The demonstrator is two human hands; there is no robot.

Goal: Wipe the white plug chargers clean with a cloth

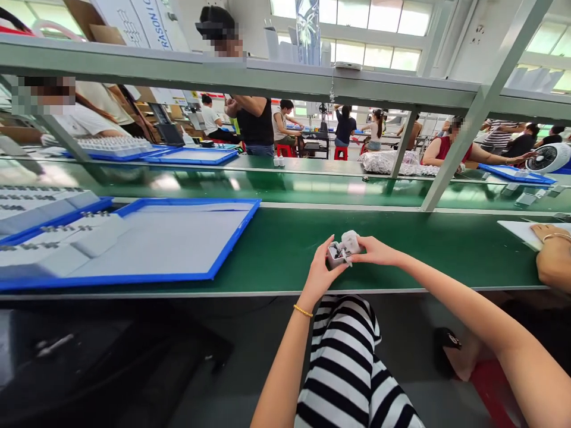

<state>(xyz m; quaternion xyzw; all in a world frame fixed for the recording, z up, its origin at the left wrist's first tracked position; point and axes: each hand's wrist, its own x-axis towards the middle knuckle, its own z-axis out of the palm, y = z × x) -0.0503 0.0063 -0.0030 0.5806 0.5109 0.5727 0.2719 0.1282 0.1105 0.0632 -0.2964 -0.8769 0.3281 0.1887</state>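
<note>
Both my hands meet over the front edge of the green workbench (285, 249). My left hand (322, 270) grips a small white plastic part (342, 248) with metal prongs from below. My right hand (373, 251) pinches the same part from the right side, fingers closed on its top. A gold bracelet sits on my left wrist. My striped trouser leg shows below the bench.
A blue tray (178, 238) lined with white foam and several small white parts lies on the left of the bench. A neighbour's hand (553, 249) rests at the right edge by a white sheet (521, 230). Metal frame posts and other workers stand beyond.
</note>
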